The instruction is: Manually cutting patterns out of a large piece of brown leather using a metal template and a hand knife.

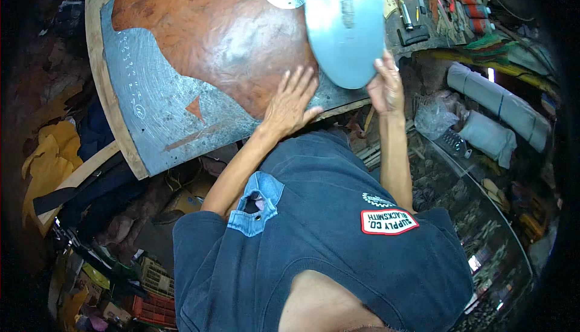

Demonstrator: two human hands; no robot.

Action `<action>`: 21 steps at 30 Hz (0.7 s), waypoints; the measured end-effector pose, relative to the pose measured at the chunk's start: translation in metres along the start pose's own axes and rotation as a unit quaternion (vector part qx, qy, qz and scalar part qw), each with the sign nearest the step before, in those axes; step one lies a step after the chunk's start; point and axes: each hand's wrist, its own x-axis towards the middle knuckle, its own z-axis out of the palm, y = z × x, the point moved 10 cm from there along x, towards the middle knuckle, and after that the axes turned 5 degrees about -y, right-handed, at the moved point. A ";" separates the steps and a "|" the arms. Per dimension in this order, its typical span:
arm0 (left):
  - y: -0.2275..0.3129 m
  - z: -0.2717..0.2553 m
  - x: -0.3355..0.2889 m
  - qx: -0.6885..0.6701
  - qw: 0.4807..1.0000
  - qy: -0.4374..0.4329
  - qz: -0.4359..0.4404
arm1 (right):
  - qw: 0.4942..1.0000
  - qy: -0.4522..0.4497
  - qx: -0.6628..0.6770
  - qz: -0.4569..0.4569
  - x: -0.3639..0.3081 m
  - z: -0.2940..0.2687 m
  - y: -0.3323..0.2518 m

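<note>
Fingers (297, 80) of the left hand (286, 106) are moderately spread and lie flat, palm down, on the brown leather-like sheet (211, 36), near its lower right corner; the thumb points away to the right. This hand is empty. On the right hand (386, 93), the fingers are bent and close together, at the right edge of the smooth grey plate (344, 42) with the rounded end. Whether they pinch this edge or only touch it, one cannot tell, because the grip is partly hidden.

The left forearm goes obliquely up to the right, while the right forearm rises almost straight. The sheet lies over the grey top of the bench (160, 135), and the plate partly covers its right side. Near the sheet's lower edge lies a small triangular brown scrap (194, 108).
</note>
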 end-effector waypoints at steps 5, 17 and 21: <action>-0.033 -0.014 -0.074 -0.501 0.849 -0.081 -0.144 | 0.992 -0.088 0.035 0.081 -0.017 0.094 0.065; -0.221 -0.138 -0.295 -0.643 0.619 0.423 -0.155 | 0.730 -0.341 -0.590 -0.053 -0.089 0.220 0.172; -0.249 -0.150 -0.343 -0.625 0.590 0.486 -0.159 | 0.577 -0.172 -0.783 -0.153 -0.056 0.188 0.146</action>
